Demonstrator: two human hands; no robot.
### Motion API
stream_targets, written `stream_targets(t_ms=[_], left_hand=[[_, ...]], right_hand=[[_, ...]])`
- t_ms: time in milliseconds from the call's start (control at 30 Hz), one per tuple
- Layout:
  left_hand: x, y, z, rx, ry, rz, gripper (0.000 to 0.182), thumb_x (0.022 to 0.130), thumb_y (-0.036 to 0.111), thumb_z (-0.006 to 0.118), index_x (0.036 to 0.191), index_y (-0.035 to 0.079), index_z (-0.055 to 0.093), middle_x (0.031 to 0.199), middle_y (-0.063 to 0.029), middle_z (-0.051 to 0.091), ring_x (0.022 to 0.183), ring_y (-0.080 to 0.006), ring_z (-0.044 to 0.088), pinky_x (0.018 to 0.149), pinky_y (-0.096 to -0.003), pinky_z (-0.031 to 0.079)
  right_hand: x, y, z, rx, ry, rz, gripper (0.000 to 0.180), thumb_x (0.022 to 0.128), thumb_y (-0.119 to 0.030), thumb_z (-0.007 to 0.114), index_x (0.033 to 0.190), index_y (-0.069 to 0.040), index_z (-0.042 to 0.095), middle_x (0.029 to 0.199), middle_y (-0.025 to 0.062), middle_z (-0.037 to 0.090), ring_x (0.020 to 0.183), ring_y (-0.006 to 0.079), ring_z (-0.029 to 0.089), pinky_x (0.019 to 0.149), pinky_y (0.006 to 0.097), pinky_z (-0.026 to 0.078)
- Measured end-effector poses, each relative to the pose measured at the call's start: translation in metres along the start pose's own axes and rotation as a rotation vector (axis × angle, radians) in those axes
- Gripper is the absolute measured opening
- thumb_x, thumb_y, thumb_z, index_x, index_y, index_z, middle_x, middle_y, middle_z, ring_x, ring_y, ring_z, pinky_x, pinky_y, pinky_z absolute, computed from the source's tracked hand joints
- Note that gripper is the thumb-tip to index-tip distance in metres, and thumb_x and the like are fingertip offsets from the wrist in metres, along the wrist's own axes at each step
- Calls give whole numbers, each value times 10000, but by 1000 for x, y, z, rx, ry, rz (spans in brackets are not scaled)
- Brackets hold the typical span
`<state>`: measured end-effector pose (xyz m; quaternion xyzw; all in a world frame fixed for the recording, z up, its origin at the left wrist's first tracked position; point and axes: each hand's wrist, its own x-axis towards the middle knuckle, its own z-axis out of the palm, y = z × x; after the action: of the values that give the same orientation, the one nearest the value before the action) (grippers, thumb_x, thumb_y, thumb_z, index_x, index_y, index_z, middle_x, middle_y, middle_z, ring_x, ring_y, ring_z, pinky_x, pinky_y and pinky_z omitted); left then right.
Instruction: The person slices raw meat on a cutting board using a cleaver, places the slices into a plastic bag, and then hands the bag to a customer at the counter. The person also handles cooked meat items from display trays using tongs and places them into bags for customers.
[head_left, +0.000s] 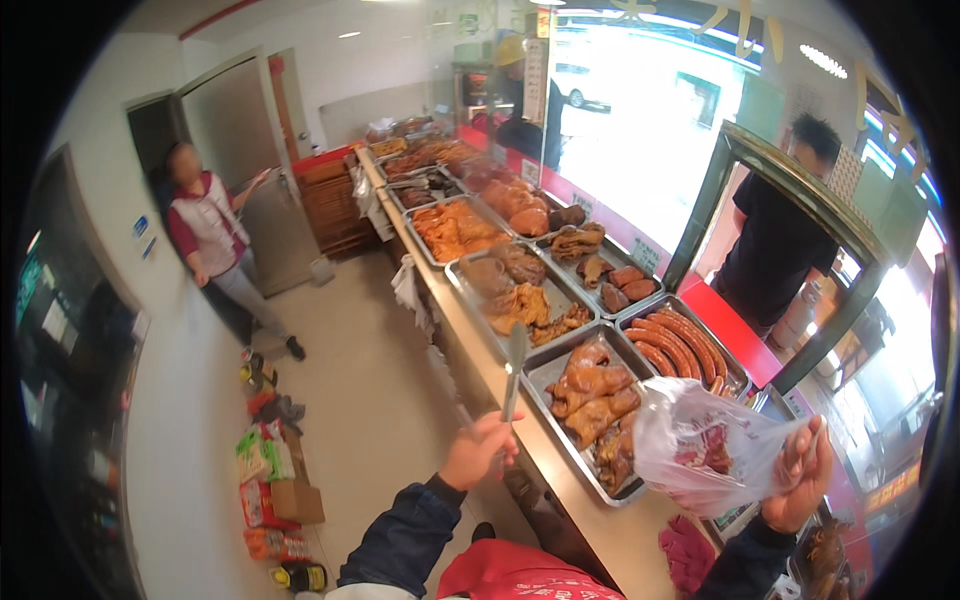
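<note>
My left hand grips metal tongs, which point up and away over the counter's near edge. In my right hand is the gathered top of a translucent plastic bag with printing on it; something reddish shows through its side. The bag hangs over the right edge of a metal tray of browned cooked meat. Just beyond the bag lies a tray of sausages. Farther left are a tray of mixed cooked meats and a tray of orange-coloured meat.
A wooden counter edge runs along the trays. A framed opening is at right, with a person in black beyond it. Another person stands by the left doorway. Packages and a cardboard box line the floor. A dark red cloth lies near me.
</note>
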<state>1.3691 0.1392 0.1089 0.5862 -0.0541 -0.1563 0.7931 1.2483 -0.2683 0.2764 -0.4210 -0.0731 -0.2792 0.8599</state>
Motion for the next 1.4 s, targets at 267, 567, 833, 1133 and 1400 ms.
stream_targets(t_ms=[267,567,833,1133,1400], left_hand=[[-308,-96,65,-13,614,155,449,1084,127,482,1527,107,412,943,-39,576,652,-81,499,528,-226,419],[-644,-192,203,-276,1553,75,530,1107,398,472,1514,67,394,771,-23,521,512,-72,433,427,-237,355],[-849,-303,320,-503,1723,18,482,1104,504,383,1176,55,542,709,9,479,506,-82,420,441,-255,339],[-1089,-412,527,-377,2464,-188,345,1038,354,597,943,23,614,731,-24,601,565,-109,541,509,-277,427],[-1188,-455,500,131,2292,-883,556,985,512,638,1180,-3,564,848,-181,689,844,-354,700,769,-434,536]], right_hand=[[-41,24,26,209,-398,285,262,1034,-220,552,1148,16,556,792,103,614,525,70,427,481,173,361],[-163,27,68,257,-679,669,219,1030,-219,523,1108,-19,567,727,49,570,538,82,419,493,193,310],[-362,26,81,126,-746,910,232,1076,-271,497,1129,-68,597,764,-25,490,562,52,390,493,193,304],[-549,-61,138,311,-1297,1334,192,1104,-224,473,1035,-60,545,705,-10,415,518,59,305,459,219,253],[-691,-136,137,132,-1468,1331,221,1069,-263,526,992,-58,556,672,-3,466,505,56,337,454,210,252]])
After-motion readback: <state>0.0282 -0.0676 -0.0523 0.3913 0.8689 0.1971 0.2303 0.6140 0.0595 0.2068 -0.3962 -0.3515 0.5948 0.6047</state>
